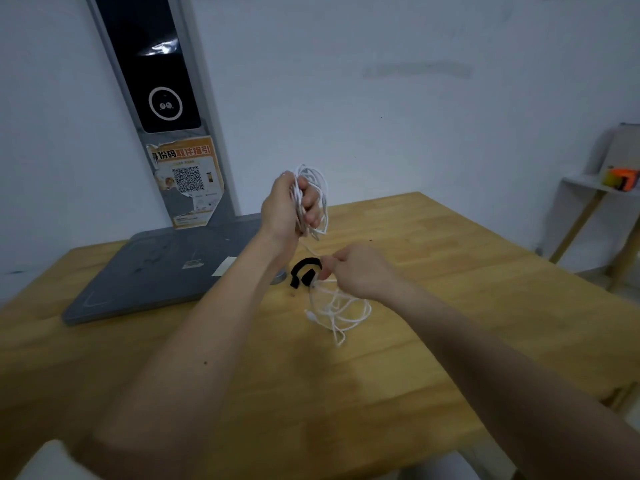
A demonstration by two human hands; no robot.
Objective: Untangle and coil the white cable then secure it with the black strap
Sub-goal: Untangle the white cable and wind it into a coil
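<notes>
White wall (pixel 415 98), wooden table (pixel 450 271), grey stand (stickered) (pixel 194 181), perhaps shelf (pixel 588 183) right.

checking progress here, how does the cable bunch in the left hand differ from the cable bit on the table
The bunch in the left hand is gathered into loops and held up off the wooden table; the loose part sprawls tangled on the table. The left hand grips its bunch in a fist; the right hand only pinches a strand above the loose part. Both belong to the same white cable; the black strap lies unused.

White cable (pixel 313 199); black strap (pixel 302 271); tan wood table (pixel 450 271); grey base (pixel 156 271).
</notes>
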